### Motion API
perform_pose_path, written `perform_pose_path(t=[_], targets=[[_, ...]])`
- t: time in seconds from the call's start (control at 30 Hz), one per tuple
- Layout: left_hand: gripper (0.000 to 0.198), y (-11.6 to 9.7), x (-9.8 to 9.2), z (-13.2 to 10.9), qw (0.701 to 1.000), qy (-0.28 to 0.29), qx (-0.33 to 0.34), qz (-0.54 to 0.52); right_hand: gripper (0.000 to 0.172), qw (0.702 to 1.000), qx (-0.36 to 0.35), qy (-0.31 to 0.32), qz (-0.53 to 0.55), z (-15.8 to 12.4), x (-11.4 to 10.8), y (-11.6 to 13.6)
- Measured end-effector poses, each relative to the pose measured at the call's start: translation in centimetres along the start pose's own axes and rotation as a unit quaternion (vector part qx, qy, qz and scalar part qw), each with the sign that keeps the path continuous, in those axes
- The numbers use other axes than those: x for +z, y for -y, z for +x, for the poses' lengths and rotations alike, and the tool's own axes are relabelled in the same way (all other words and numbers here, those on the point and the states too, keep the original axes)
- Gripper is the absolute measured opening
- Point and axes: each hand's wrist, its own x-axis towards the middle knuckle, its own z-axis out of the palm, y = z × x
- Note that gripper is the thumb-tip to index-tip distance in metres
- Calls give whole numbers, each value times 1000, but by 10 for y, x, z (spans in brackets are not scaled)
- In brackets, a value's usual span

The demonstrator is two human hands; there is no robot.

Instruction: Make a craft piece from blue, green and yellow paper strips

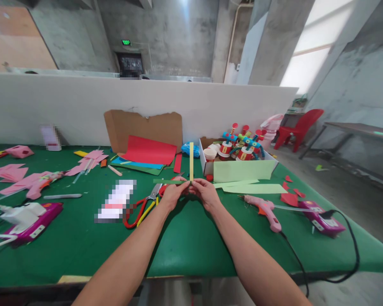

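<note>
A yellow paper strip [191, 161] points away from me, and a green paper strip [162, 181] runs out to the left. Their ends meet at a right angle between my fingertips. My left hand [175, 194] is closed in a pinch at the green strip's end. Beside it, my right hand [207, 194] pinches the yellow strip's near end. The fingers partly hide the joint. Under and left of my left hand lie red-handled scissors [141, 211] and a yellow-handled tool [147, 212].
A pink glue gun [266, 208] lies at right near a purple power strip [325, 221]. Behind stands a box [242, 170] of paper-cup robot figures. Coloured sheets [151, 149] lie at back left. Another glue gun [40, 185] and a purple power strip [35, 225] are at left.
</note>
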Motion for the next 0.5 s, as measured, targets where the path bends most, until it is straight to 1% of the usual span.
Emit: perform_pose_path(t=[0.13,0.3,0.5], targets=[[42,4,-1,3,1000,-14,8,10,26,1000,15,13,8,-1,1,1],[41,4,-1,4,1000,-14,14,13,25,999,36,14,16,-1,1,3],[39,5,-3,5,999,-16,21,29,25,999,28,21,9,-1,0,1]])
